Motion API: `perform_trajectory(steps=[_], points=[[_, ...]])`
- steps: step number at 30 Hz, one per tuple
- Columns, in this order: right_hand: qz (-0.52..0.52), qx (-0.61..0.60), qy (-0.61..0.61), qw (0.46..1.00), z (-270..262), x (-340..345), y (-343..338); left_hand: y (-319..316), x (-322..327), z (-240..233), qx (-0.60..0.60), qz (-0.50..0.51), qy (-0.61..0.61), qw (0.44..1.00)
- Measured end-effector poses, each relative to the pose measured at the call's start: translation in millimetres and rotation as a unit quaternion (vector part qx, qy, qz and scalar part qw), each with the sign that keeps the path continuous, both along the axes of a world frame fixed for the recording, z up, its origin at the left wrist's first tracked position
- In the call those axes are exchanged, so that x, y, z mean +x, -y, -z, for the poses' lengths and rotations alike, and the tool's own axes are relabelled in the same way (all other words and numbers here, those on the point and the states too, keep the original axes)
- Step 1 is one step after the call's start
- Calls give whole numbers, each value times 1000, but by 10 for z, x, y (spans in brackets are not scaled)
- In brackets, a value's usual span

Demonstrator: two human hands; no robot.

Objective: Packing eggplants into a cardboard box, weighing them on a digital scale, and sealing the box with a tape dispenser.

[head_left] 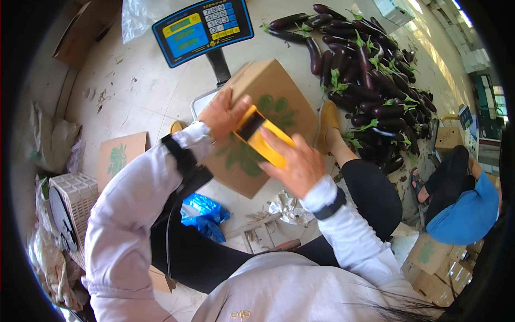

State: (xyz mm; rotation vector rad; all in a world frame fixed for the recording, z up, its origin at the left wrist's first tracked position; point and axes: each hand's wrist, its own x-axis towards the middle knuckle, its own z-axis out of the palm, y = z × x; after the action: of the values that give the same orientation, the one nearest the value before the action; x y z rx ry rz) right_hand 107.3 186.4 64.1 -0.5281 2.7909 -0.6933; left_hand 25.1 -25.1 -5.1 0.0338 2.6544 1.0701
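Observation:
A cardboard box (pixel 287 86) with green printed vegetables stands at a slant in front of me, on the platform (pixel 200 105) of an electronic scale. My left hand (pixel 221 116) lies on the box's upper left edge, its thumb spread towards the tape dispenser. My right hand (pixel 299 167) grips that yellow tape dispenser (pixel 267 148), index finger stretched along its top. The dispenser's dark front end is over the box face, close to my left fingers. Whether tape is stuck to the box there I cannot tell.
Beyond the box rises the scale's display panel (pixel 203 30). A large heap of eggplants (pixel 374 84) covers the floor at right. A flat cardboard piece (pixel 120 155) and a white plastic basket (pixel 78 193) are at left. Another person in a blue top (pixel 462 211) sits at far right.

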Motion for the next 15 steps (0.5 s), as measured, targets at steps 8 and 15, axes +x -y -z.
perform_trajectory(steps=[8, 15], points=[[10, 22, 57, 998, 394, 355, -497, 757, -546, 599, -47, -94, 149, 983], [25, -9, 29, 999, 1090, 359, -653, 842, -745, 780, 89, -75, 217, 969]])
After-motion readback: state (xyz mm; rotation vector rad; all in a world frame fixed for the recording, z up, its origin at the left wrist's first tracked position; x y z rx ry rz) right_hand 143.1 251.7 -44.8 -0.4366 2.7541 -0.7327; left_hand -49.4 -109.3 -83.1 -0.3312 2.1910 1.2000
